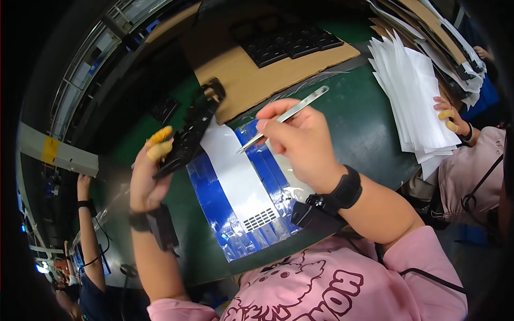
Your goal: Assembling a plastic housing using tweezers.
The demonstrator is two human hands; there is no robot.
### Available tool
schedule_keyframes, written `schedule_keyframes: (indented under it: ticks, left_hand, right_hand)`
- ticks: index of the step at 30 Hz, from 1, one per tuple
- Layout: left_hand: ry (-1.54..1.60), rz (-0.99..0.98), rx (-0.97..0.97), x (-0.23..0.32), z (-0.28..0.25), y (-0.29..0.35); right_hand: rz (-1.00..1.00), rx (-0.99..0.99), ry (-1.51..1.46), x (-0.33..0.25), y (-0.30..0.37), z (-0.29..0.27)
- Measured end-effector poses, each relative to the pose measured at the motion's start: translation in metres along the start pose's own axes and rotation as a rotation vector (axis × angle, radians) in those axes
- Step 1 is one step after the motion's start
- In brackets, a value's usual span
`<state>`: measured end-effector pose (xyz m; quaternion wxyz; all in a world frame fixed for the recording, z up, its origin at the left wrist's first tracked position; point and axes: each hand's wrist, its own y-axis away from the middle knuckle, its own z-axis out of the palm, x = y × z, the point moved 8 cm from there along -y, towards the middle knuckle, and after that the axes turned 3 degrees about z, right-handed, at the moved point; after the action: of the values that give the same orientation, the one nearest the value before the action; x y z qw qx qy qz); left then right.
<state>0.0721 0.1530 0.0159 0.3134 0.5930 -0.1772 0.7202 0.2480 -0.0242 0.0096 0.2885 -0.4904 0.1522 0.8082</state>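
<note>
My left hand (145,179), with yellow finger covers on its fingertips, grips a dark black plastic part (187,136) and holds it tilted above the table. My right hand (305,142) pinches metal tweezers (302,105); their tips point down-left over a white backing sheet (233,171). Whether anything sits between the tips is too small to tell. That sheet lies lengthwise on a blue board (206,187) wrapped in clear film. Small black rectangular pieces (259,219) stand in rows at the sheet's near end.
Brown cardboard (230,99) lies at the back, bearing several black plastic parts (289,45). Another dark part (165,109) rests on the green table (353,112) at the left. On the right, a co-worker's hand (451,119) touches stacked white sheets (409,101). Another person's arm (91,235) is at far left.
</note>
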Motion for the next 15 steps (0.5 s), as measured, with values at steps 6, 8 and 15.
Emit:
schedule_keyframes:
  ticks: [6,8,15]
  left_hand:
    - [0.072,0.200,0.211,-0.015,-0.024,0.065]
    - [0.159,0.199,0.309,-0.022,-0.038,0.069]
    - [0.387,0.173,0.292,-0.032,-0.007,0.072]
  right_hand:
    - [0.265,-0.125,-0.065,0.004,0.047,0.024]
    - [0.225,-0.110,0.073,0.009,0.064,0.027]
    - [0.169,0.034,0.250,0.037,0.073,-0.016]
